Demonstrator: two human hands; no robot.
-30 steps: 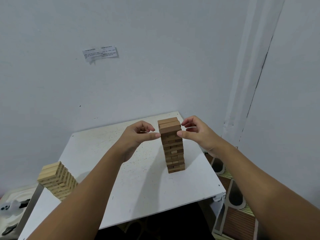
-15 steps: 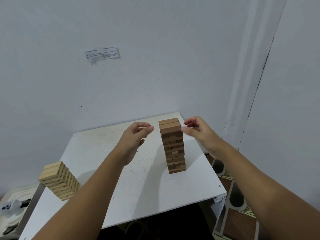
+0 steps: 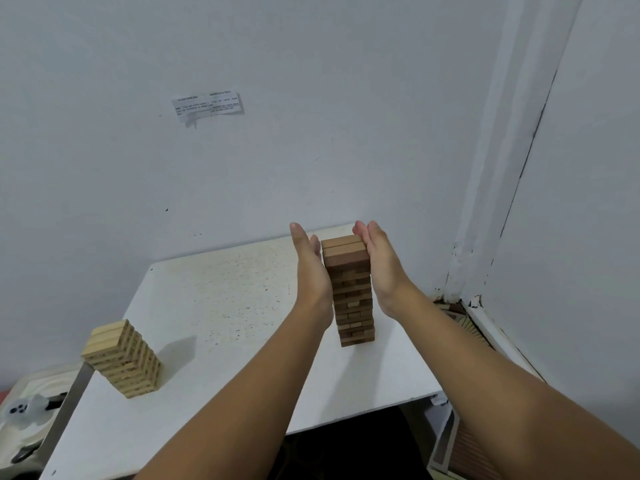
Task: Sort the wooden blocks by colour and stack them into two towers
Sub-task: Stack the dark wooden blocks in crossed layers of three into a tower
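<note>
A tall tower of dark brown wooden blocks (image 3: 353, 299) stands upright on the right part of the white table (image 3: 221, 306). My left hand (image 3: 310, 268) lies flat against the tower's left side, fingers straight and pointing away from me. My right hand (image 3: 381, 265) lies flat against its right side in the same way. Both palms flank the upper half of the tower. A shorter tower of light, pale wooden blocks (image 3: 123, 358) stands near the table's left edge, away from both hands.
The table sits in a room corner, with the back wall just behind it and a side wall to the right. A paper note (image 3: 207, 105) is stuck on the back wall. Left of the table lies a white object (image 3: 24, 410) lower down. Patterned floor (image 3: 464, 441) shows at the right.
Both hands had curled fingers near the tower's top, then drew slightly apart. Now they are flattened, fingers straight, against the two sides of the dark tower.
</note>
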